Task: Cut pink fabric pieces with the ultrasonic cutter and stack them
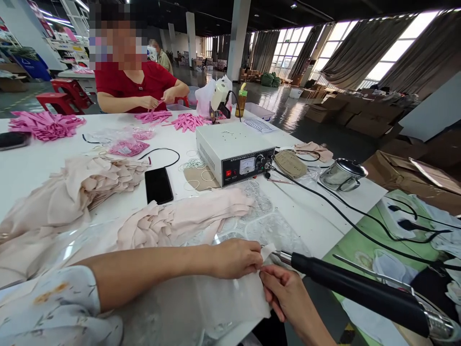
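My left hand (236,258) is closed, its fingers pinching the edge of a thin, pale piece of fabric (234,300). Just beside it, my right hand (284,290) grips the same edge between thumb and fingers. The fabric hangs down from both hands over the near side of the table. A small end of it sticks up at the metal tip of a black-handled tool (345,283), which points left toward my fingers; whether tip and cloth touch I cannot tell. Behind my hands lies a pile of pale pink fabric pieces (180,216).
A control box (239,154) with a dial sits mid-table, its cable running right. Around it are a black phone (158,186), another fabric pile (72,187) and a metal mug (343,174). Across the table, a person in red (139,89) handles pink strips (153,117).
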A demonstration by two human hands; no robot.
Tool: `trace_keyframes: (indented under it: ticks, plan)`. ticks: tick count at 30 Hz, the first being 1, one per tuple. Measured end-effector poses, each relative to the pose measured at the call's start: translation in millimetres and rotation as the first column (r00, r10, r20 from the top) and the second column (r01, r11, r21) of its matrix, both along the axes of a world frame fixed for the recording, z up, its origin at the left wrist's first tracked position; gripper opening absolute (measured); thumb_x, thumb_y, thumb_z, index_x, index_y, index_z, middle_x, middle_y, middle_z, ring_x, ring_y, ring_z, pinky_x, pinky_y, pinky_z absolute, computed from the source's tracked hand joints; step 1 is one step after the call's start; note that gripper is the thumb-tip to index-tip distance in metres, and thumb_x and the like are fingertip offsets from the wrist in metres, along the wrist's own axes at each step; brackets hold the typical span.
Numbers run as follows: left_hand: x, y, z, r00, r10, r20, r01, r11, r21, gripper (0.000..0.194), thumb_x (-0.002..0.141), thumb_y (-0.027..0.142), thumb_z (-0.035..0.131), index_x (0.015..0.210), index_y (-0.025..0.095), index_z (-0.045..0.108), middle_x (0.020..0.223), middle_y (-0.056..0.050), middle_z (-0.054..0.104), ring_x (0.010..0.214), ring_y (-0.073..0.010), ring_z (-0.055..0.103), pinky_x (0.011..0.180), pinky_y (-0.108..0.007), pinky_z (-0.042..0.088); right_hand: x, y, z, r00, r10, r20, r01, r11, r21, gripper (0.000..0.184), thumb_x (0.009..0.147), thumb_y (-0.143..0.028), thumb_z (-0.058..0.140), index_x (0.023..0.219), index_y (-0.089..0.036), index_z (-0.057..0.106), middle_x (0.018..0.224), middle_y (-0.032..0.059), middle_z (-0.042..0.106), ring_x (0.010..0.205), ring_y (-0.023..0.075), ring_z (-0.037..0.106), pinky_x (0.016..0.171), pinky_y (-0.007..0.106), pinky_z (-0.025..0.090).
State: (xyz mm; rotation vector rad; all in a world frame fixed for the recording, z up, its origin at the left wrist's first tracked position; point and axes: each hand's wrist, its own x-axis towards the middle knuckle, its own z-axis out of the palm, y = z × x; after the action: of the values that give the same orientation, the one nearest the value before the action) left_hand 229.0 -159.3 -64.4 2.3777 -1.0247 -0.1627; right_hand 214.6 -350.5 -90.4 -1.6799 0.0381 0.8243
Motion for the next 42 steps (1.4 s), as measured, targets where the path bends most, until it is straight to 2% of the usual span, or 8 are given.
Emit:
trace_keyframes:
  ticks: [5,9,19,29,37,42]
  plan:
    - [3.1,0.5,3.2,0.999,-0.018,-0.039,0.017,1.000,-0.020,0.015,0.082,0.005,0.059,0.075,0.017,0.054,0.085,0.000,0.057,0.074,-0.0115,0.058,0.068,-0.018,0.046,1.3,-0.1,-0.4,1.000,0.017,0.005,-0.017,1.000,0.009,0.045,0.068,-0.063,0.062,0.073,-0.018,0.056,0.046,-0.0047,0.051,0.025,0.0060,0.036,0.029,0.020,0.018]
    - [3.5,0.3,6.3,0.998,-0.026,-0.061,0.024,0.999,-0.042,0.020,0.080,0.004,0.058,0.070,0.017,0.048,0.084,-0.001,0.055,0.068,-0.0103,0.054,0.061,-0.018,0.044,1.2,-0.5,1.2,0.999,0.031,0.021,-0.031,0.999,0.022,0.042,0.073,-0.060,0.060,0.067,-0.018,0.054,0.048,-0.0045,0.052,0.026,0.0046,0.036,0.031,0.020,0.018]
    - [3.7,0.7,7.4,0.993,-0.070,-0.090,0.061,0.992,-0.108,0.026,0.076,0.001,0.058,0.062,0.016,0.042,0.082,0.000,0.051,0.058,-0.0068,0.046,0.056,-0.018,0.040,-1.0,3.1,6.0,0.999,-0.003,0.054,0.002,1.000,0.010,0.040,0.075,-0.059,0.057,0.071,-0.019,0.054,0.047,-0.0069,0.051,0.027,0.0048,0.034,0.032,0.021,0.021]
    - [6.6,-2.4,5.4,0.991,-0.094,-0.092,0.085,0.991,-0.104,0.021,0.073,0.000,0.060,0.062,0.014,0.049,0.084,0.000,0.054,0.055,-0.0051,0.045,0.054,-0.017,0.039,-4.0,5.3,1.1,0.996,-0.033,0.086,0.034,0.999,-0.019,0.023,0.074,-0.041,0.056,0.066,-0.021,0.046,0.041,-0.0088,0.047,0.026,0.0053,0.034,0.032,0.020,0.018]
    - [5.5,-3.1,2.0,0.996,-0.067,-0.062,0.063,0.996,-0.060,0.020,0.079,0.008,0.066,0.069,0.015,0.051,0.089,0.000,0.057,0.064,-0.0080,0.052,0.056,-0.018,0.039,-2.8,4.3,1.0,0.996,-0.019,0.084,0.018,1.000,0.005,0.033,0.079,-0.050,0.052,0.065,-0.021,0.045,0.042,-0.0083,0.047,0.026,0.0041,0.032,0.031,0.020,0.016]
    - [5.0,-3.7,5.0,0.994,-0.096,-0.057,0.093,0.995,-0.039,0.020,0.082,0.007,0.061,0.069,0.016,0.049,0.093,-0.001,0.058,0.066,-0.0088,0.053,0.057,-0.018,0.040,-4.4,3.5,3.5,0.994,-0.019,0.106,0.019,1.000,0.002,0.029,0.078,-0.043,0.053,0.063,-0.021,0.044,0.041,-0.0085,0.047,0.026,0.0043,0.034,0.032,0.020,0.017]
